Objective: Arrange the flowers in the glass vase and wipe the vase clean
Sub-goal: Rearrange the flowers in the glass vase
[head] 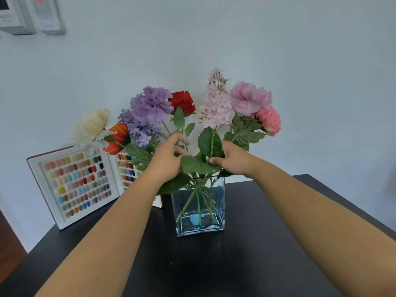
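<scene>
A square glass vase [216, 202] stands on the dark table [214, 264], with several green stems crossing inside it. Above its rim spreads a bunch of flowers: a cream bloom [92, 125], an orange one [119, 135], a purple carnation [151, 103], a red flower [183, 101], a pale pink spray [216, 106], a pink carnation [249, 99] and a coral bloom [270, 121]. My left hand [169, 157] pinches stems on the left side just above the rim. My right hand [233, 158] grips the stems and leaves on the right side.
An open display book of coloured nail samples [72, 185] leans against the white wall behind the vase to the left. The table's left edge drops to a wooden floor [8, 249]. Framed items [32, 13] hang on the wall at top left.
</scene>
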